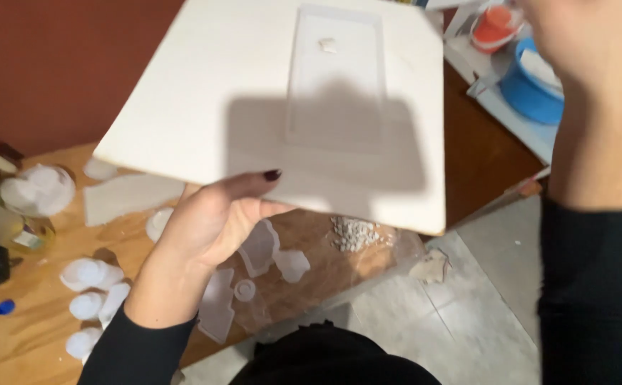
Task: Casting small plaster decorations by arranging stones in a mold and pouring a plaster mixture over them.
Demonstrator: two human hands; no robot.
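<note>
Board [204, 100] white, tilted, raised above tabletop [33, 285] | left hand [215, 221] grasping its lower edge | right hand [582, 36] raised, grip unclear | translucent casts [93, 274] lie unsorted below

A dark red wall [61, 64] stood behind a wooden table [33, 335] of light, grained boards. Below its edge lay a floor [461, 321] of grey tiles. Light from above threw soft shadows across the table.

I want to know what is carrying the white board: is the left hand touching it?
Touching. The head view shows the left hand under the white board, its thumb pressed flat on the board's top near the lower edge.
</note>
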